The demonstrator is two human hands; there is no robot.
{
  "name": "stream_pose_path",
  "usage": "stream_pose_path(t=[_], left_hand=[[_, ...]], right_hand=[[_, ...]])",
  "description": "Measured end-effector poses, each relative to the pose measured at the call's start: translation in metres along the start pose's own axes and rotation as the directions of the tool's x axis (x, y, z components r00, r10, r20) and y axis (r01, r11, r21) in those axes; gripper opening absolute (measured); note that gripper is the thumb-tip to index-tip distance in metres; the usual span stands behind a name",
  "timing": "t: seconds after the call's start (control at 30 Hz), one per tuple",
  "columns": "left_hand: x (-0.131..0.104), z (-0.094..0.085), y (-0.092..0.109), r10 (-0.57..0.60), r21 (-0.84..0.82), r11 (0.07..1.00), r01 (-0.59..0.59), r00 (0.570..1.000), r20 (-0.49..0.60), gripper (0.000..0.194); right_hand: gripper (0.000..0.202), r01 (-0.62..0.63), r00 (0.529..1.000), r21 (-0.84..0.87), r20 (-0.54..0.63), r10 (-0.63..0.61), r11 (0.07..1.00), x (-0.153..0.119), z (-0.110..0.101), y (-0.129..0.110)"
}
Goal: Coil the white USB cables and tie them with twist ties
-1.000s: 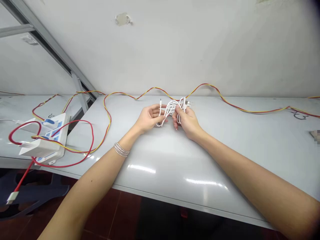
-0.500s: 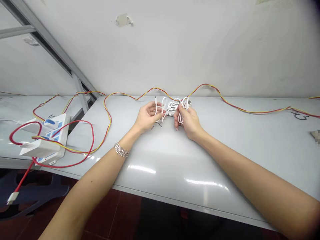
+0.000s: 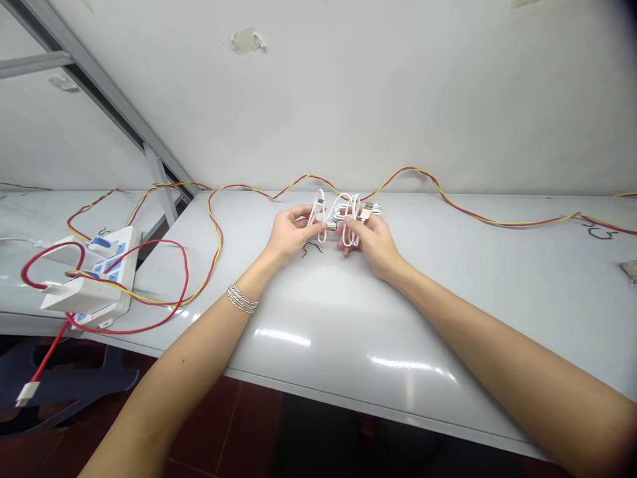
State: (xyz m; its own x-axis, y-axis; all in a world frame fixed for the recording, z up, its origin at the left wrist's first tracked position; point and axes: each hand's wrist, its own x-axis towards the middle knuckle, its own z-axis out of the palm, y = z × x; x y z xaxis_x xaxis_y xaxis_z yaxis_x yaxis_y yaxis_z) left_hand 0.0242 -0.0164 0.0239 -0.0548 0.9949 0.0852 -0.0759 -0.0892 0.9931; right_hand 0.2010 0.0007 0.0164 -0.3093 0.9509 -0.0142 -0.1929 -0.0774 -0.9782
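Observation:
Between my hands runs a white USB cable (image 3: 351, 229), gathered in loose loops a little above the table. My left hand (image 3: 293, 232) pinches one loop between thumb and fingers, and a small plug end shows near those fingertips. Several more loops are gripped by my right hand (image 3: 373, 242), with a USB plug (image 3: 365, 212) sticking up beside its thumb. Behind the hands another bundle of white cable (image 3: 340, 212) lies on the table, partly hidden. A thin black tie (image 3: 312, 245) rests just below my left fingers.
On the left stands a white power strip (image 3: 127, 255) with chargers (image 3: 82, 295) and a looped red cable (image 3: 186, 265). A twisted red-yellow wire (image 3: 468, 211) runs along the wall. The grey table (image 3: 348, 332) has its front edge toward me. A metal frame (image 3: 114, 109) rises at left.
My left hand has shifted its hold, and the loop in it sits further left. The loops in my right hand have tilted leftward, showing the USB plug. The black tie is more visible.

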Motion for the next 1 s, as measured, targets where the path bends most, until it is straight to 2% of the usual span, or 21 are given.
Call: stream_pose_path(t=[0.13,0.27,0.5,0.7,0.9,1.0], left_hand=[[0.0027,0.0006,-0.0004,-0.018,-0.102,0.995,0.010,0.997,-0.080,0.032],[0.0041,0.0002,-0.0016,-0.042,-0.171,0.985,0.017,0.989,-0.145,0.024],[0.0032,0.0017,-0.0004,-0.073,-0.241,0.969,0.054,0.995,-0.070,0.020],[0.0022,0.0020,0.0022,-0.127,-0.270,0.956,0.120,0.992,-0.010,0.033],[-0.0003,0.0025,-0.0020,-0.034,-0.150,0.988,0.037,0.999,0.021,0.057],[-0.0001,0.0020,-0.0044,-0.002,-0.124,0.992,0.005,1.000,0.026,0.061]], right_hand=[[0.036,-0.038,0.999,0.094,0.017,0.037,0.995,0.0010,-0.0009,-0.0030],[0.043,-0.076,0.997,0.103,0.042,0.072,0.992,0.0007,-0.0006,-0.0046],[0.047,-0.023,1.000,-0.003,0.005,0.023,1.000,-0.0001,0.0008,-0.0001],[0.050,0.003,1.000,-0.015,0.023,-0.002,1.000,0.0010,-0.0010,0.0034],[0.053,0.006,0.999,-0.019,0.045,-0.005,1.000,0.0006,-0.0005,0.0035],[0.055,0.010,0.999,-0.032,0.043,-0.009,0.999,0.0003,0.0000,0.0047]])
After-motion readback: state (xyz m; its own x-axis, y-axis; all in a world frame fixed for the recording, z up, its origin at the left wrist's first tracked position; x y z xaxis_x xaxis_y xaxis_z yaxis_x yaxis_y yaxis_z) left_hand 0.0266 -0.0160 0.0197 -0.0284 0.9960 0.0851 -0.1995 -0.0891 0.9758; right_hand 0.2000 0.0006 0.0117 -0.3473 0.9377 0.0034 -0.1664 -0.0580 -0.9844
